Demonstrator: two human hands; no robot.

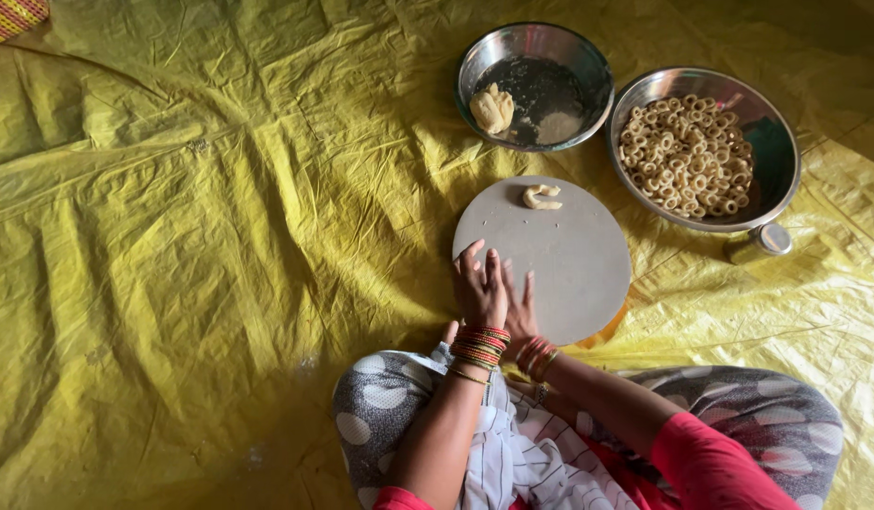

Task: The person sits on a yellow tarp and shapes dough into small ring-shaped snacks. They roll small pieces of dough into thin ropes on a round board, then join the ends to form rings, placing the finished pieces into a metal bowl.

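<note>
The person sits on a yellow sheet (172, 236) with a round grey board (569, 255) right in front of the knees, close enough to lean weight onto it. Both hands lie stacked at the board's near left edge: the left hand (481, 288) on top, the right hand (522, 307) mostly hidden beneath it. The fingers are straight and held close together, pressing flat and pointing away from the body. Whether any dough lies under the palms I cannot tell.

A small curled piece of dough (541, 196) rests at the board's far edge, its long axis running left to right. Just beyond, within arm's reach, stand a steel bowl (588, 66) holding a dough lump (492, 107) and a wider steel bowl (781, 161) heaped with finished rings (684, 156).
</note>
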